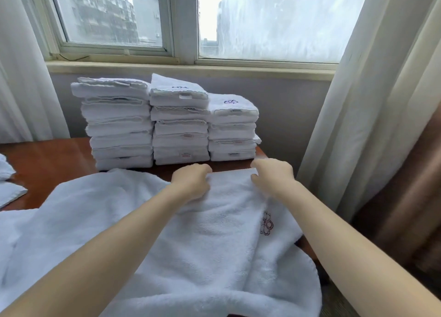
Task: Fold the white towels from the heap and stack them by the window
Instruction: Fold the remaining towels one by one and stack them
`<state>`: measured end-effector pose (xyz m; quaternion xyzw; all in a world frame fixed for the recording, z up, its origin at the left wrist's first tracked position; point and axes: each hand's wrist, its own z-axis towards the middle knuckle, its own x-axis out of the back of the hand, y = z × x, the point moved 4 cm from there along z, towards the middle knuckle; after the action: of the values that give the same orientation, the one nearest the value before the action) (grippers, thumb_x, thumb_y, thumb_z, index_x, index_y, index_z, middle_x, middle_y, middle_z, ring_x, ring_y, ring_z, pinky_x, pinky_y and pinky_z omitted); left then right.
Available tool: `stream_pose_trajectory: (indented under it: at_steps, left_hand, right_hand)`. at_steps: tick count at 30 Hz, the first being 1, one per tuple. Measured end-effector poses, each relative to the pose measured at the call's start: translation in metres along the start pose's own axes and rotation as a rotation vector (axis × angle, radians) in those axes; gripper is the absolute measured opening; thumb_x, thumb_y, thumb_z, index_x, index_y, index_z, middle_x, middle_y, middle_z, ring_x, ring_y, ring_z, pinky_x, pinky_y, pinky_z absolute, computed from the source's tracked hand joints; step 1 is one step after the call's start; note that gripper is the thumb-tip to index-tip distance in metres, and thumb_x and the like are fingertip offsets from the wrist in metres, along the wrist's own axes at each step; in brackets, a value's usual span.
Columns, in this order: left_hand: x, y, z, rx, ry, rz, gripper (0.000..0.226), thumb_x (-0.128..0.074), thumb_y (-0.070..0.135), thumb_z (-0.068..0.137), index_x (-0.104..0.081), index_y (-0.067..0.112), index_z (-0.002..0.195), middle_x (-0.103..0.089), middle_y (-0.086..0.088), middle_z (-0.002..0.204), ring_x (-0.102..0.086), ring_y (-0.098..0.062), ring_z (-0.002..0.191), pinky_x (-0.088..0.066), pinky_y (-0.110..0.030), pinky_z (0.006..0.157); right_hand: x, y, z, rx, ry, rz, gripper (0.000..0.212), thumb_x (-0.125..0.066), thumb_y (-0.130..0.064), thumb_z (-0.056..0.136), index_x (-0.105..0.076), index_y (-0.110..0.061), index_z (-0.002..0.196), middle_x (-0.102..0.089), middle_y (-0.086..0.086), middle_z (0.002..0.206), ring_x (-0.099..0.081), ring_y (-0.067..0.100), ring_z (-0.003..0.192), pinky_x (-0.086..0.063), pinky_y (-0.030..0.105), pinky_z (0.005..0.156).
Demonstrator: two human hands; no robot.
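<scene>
A white towel [214,233] was spread over the near part of the brown table [47,164], filling the head view from 6 o'clock up to the centre, with a red embroidered emblem [266,223] seen at about 4 o'clock from the centre. Its far edge was pinched at two points: the left hand [192,180] was closed on the cloth just left of centre, and the right hand [274,176] was closed on the same edge just to the right, the fingers of both curled into the fabric. Three stacks of folded towels [179,126] were ranged side by side at 12 o'clock from the hands, against the wall under the window [181,30]; the right stack was the lowest. Pale curtains [362,102] were hung at 3 and 9 o'clock. More white cloth [9,192] was seen at the left edge, at 9 o'clock.
</scene>
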<state>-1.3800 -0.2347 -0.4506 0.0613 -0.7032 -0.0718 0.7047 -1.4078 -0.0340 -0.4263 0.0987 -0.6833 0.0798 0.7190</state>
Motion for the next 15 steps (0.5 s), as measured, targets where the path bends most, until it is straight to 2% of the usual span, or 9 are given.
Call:
stream_pose_trajectory:
  at_steps: [2,5,7,8,9,10,12,13,15]
  left_hand:
    - [0.006,-0.002,0.005,0.034,-0.076,0.009,0.056,-0.061,0.034,0.09,-0.044,0.031,0.142,-0.05,0.007,0.142,-0.05,-0.019,0.127,-0.044,-0.032,0.093]
    - [0.015,0.0,0.013,0.055,-0.205,0.046,0.064,-0.07,0.038,0.084,-0.045,0.026,0.142,-0.053,0.003,0.136,-0.054,-0.02,0.12,-0.048,-0.034,0.093]
    - [0.021,0.002,0.017,0.072,-0.29,0.075,0.054,-0.074,0.038,0.082,-0.057,0.019,0.129,-0.063,0.002,0.113,-0.06,-0.021,0.1,-0.049,-0.031,0.081]
    - [0.023,0.004,0.02,0.076,-0.325,0.089,0.043,-0.075,0.038,0.08,-0.064,0.017,0.116,-0.064,0.001,0.096,-0.06,-0.021,0.086,-0.047,-0.029,0.073]
    - [0.025,0.005,0.022,0.084,-0.355,0.117,0.031,-0.075,0.039,0.079,-0.068,0.015,0.097,-0.06,0.001,0.077,-0.056,-0.021,0.072,-0.044,-0.027,0.067]
    - [0.027,0.006,0.023,0.101,-0.377,0.14,0.028,-0.075,0.04,0.078,-0.064,0.014,0.076,-0.054,0.002,0.061,-0.049,-0.022,0.061,-0.04,-0.027,0.063]
    - [0.029,0.008,0.024,0.12,-0.43,0.188,0.043,-0.075,0.04,0.076,-0.05,0.015,0.052,-0.043,0.005,0.042,-0.042,-0.022,0.051,-0.038,-0.026,0.061]
    - [0.029,0.009,0.024,0.133,-0.429,0.2,0.043,-0.075,0.039,0.075,-0.048,0.016,0.05,-0.043,0.007,0.039,-0.043,-0.02,0.05,-0.039,-0.025,0.061]
    - [0.028,0.012,0.027,0.133,-0.356,0.201,0.028,-0.075,0.026,0.073,-0.052,0.017,0.058,-0.051,0.007,0.044,-0.051,-0.017,0.051,-0.04,-0.022,0.058]
  right_hand:
    - [-0.007,-0.001,0.009,0.046,-0.033,0.086,0.041,-0.046,-0.02,0.096,-0.051,-0.025,0.136,-0.057,-0.001,0.131,-0.052,0.023,0.121,-0.047,0.037,0.089]
    - [-0.015,-0.008,0.021,0.113,-0.094,0.093,0.057,-0.048,-0.016,0.094,-0.039,-0.031,0.148,-0.049,-0.003,0.142,-0.047,0.022,0.129,-0.047,0.037,0.093]
    - [-0.017,-0.011,0.027,0.126,-0.162,0.101,0.065,-0.052,-0.014,0.09,-0.034,-0.031,0.15,-0.047,-0.003,0.144,-0.048,0.021,0.129,-0.049,0.036,0.091]
    - [-0.017,-0.013,0.03,0.123,-0.193,0.099,0.067,-0.054,-0.014,0.087,-0.035,-0.031,0.15,-0.048,-0.003,0.143,-0.049,0.021,0.128,-0.049,0.036,0.091]
    - [-0.015,-0.013,0.032,0.12,-0.22,0.09,0.067,-0.057,-0.015,0.084,-0.04,-0.03,0.147,-0.049,-0.003,0.139,-0.051,0.021,0.125,-0.05,0.037,0.09]
    - [-0.014,-0.014,0.035,0.12,-0.245,0.074,0.061,-0.06,-0.014,0.081,-0.049,-0.028,0.14,-0.053,-0.002,0.133,-0.054,0.022,0.118,-0.051,0.036,0.089]
    - [-0.01,-0.014,0.038,0.127,-0.299,0.032,0.045,-0.061,-0.013,0.075,-0.06,-0.023,0.119,-0.063,0.002,0.113,-0.06,0.021,0.092,-0.051,0.032,0.077]
    - [-0.009,-0.013,0.038,0.126,-0.316,0.024,0.039,-0.062,-0.013,0.073,-0.061,-0.021,0.112,-0.064,0.003,0.105,-0.058,0.02,0.08,-0.048,0.03,0.072]
    - [-0.006,-0.009,0.038,0.116,-0.302,0.015,0.023,-0.065,-0.016,0.072,-0.06,-0.02,0.094,-0.063,0.0,0.091,-0.053,0.016,0.069,-0.044,0.026,0.063]
